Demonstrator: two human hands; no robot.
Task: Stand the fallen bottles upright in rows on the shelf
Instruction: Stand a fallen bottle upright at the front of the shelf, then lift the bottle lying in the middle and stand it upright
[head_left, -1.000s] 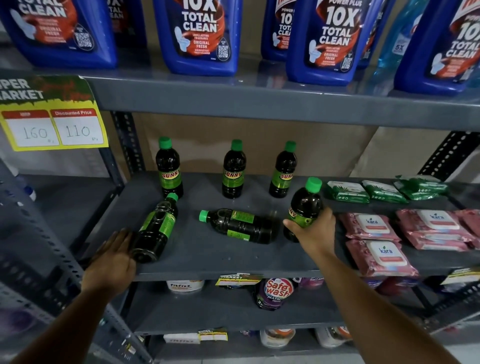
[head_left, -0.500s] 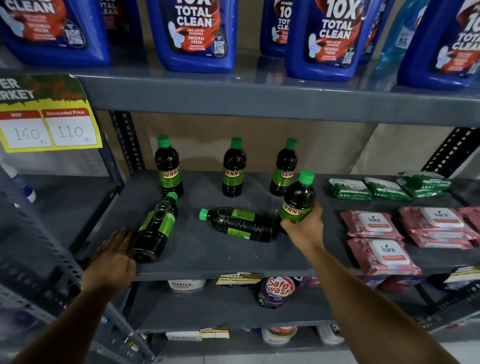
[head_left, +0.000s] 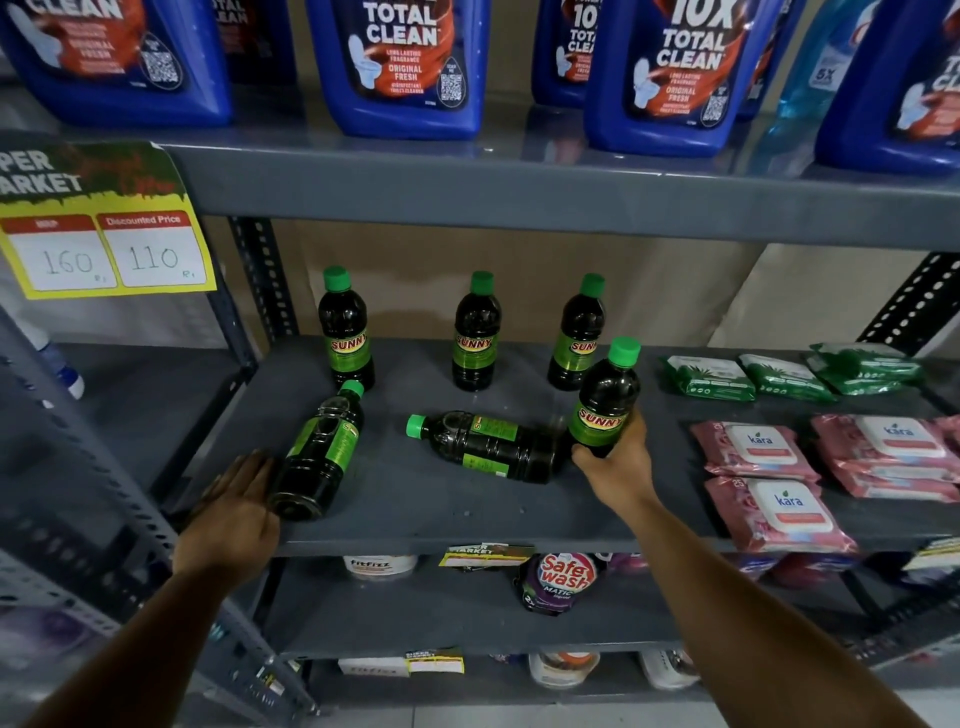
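While the right hand (head_left: 618, 462) grips an upright Sunny bottle (head_left: 605, 402) right of centre on the grey shelf (head_left: 467, 512), the left hand (head_left: 234, 514) lies flat and open against a fallen bottle (head_left: 319, 452) at lower left; another toppled bottle (head_left: 485, 447) lies between them.

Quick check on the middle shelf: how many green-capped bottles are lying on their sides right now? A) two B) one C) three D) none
A: two lie flat, the left fallen bottle by the left hand and the middle fallen bottle; the right hand holds a fourth bottle upright.
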